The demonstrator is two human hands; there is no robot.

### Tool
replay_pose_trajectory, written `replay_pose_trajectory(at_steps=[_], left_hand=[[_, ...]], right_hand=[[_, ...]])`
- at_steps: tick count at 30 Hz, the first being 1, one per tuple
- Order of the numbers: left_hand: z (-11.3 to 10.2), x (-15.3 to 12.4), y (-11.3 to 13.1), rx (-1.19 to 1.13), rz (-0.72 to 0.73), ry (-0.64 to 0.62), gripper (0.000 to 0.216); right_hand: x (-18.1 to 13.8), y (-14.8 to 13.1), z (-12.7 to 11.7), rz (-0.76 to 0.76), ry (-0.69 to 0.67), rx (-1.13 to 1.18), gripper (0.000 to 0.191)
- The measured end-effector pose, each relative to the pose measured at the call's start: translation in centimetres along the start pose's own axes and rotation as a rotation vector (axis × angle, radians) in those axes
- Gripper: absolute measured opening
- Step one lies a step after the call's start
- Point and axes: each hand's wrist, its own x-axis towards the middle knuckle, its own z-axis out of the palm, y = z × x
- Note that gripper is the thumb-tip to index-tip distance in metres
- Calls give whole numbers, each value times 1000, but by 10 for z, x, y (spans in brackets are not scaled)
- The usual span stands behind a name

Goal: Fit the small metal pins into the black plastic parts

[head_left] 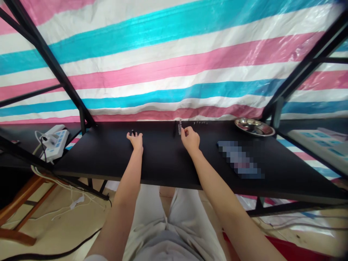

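My left hand point(135, 140) rests over the left half of the black table with its fingers spread. A small dark thing with a pale tip point(132, 132) shows between its thumb and fingers; I cannot tell whether they touch it. Right of the middle, my right hand point(191, 140) is closed, its fingertips pressed together beside a short upright row of small, clear, bead-like pieces point(179, 127). Whatever the fingertips hold, if anything, is hidden. A thin dark strip point(175, 128) lies just left of that row. Several tiny shiny pieces point(200, 123) lie along the table's back edge.
A round metal plate point(254, 127) sits at the back right. In front of it lies a blurred-out flat object point(239, 159). Black frame posts flank the black table point(108, 159), and a striped sheet point(174, 65) hangs behind. A power strip point(58, 143) with plugs is at left.
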Motion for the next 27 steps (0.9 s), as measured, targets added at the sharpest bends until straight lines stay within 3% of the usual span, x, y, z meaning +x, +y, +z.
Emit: replay_pose_trajectory(at_steps=[4,9,14,18,23,27], left_hand=[[2,-17,0,-47,-23,-111,63],[5,-39,-4,-86,-9,-344,55],[5,-50,-4,-43,-131,-573,29],[3,-54,-1,-39,-225,-786,26],[2,-55,-2,-26,-225,-883,34],[2,-57,-2,22,-250,-921,39]], right_hand=[[-8,-1,5,-100,103,85,29],[-26,-10,9,-296,179,242,30],[-39,-19,12,-422,32,315,28],[-41,-21,13,-416,-149,351,29],[-41,-23,14,-346,-312,363,35],[-42,-22,15,-306,-349,427,34]])
